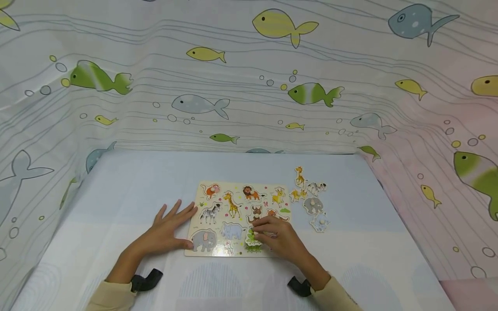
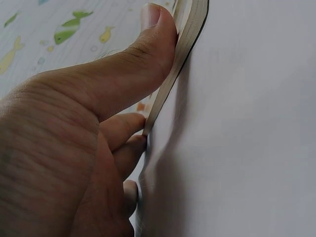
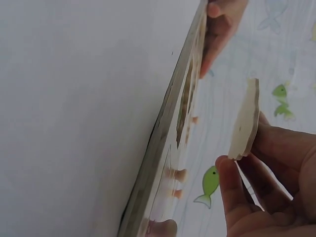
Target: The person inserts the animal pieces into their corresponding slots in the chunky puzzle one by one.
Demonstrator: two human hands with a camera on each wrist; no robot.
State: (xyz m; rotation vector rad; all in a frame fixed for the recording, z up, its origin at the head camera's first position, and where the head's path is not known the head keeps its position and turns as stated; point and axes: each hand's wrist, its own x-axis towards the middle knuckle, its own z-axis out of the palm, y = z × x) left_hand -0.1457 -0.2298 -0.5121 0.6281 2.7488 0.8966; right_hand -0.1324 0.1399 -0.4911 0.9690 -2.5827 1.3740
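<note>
A wooden animal puzzle board [image 1: 229, 219] lies flat on the table. My left hand [image 1: 165, 233] is at its left side with fingers spread; in the left wrist view the thumb and fingertips touch the board's edge [image 2: 190, 37]. My right hand [image 1: 285, 239] is over the lower right part of the board and pinches a green puzzle piece [image 1: 253, 237] between thumb and fingers. From the right wrist, that piece shows its bare wooden back, tilted and held apart from the board. The right hand hides the board's lower right corner.
Right of the board lie several loose pieces: a giraffe [image 1: 299, 176], a zebra [image 1: 317, 187], a yellow-orange animal [image 1: 298, 195], a grey elephant [image 1: 313, 205] and a bluish-grey animal [image 1: 320, 223]. A fish-patterned curtain [image 1: 241, 77] surrounds the table [image 1: 128, 185].
</note>
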